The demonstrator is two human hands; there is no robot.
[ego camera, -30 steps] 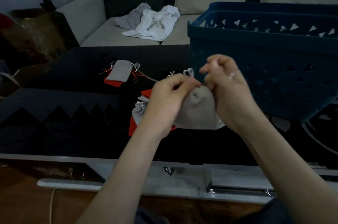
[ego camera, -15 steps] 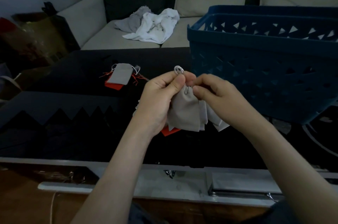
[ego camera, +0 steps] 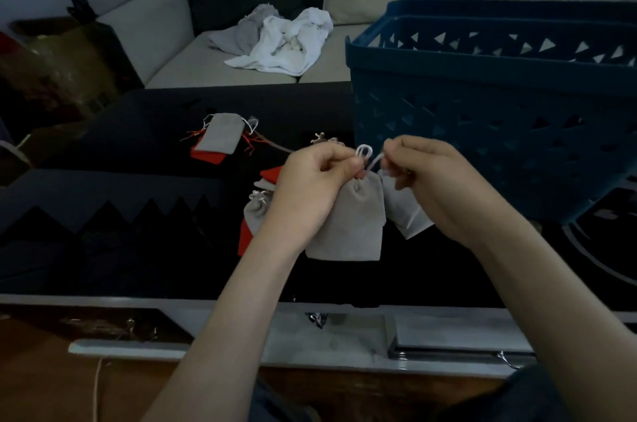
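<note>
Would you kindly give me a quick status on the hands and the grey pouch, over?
Left hand pinches pouch neck; right hand pinches its cord. Pouch held up, neck gathered. Basket close behind right hand.

blue basket (ego camera: 482,131) walls off right, pouches (ego camera: 220,137) scattered left, dark tabletop (ego camera: 103,214) near edge bare

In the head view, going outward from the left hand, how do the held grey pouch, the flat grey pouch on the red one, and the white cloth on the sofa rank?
1. Nearest: held grey pouch, gripped at its neck by the left hand.
2. Next: flat grey pouch, up and left on the dark table.
3. Farthest: white cloth, back on the sofa.
</note>
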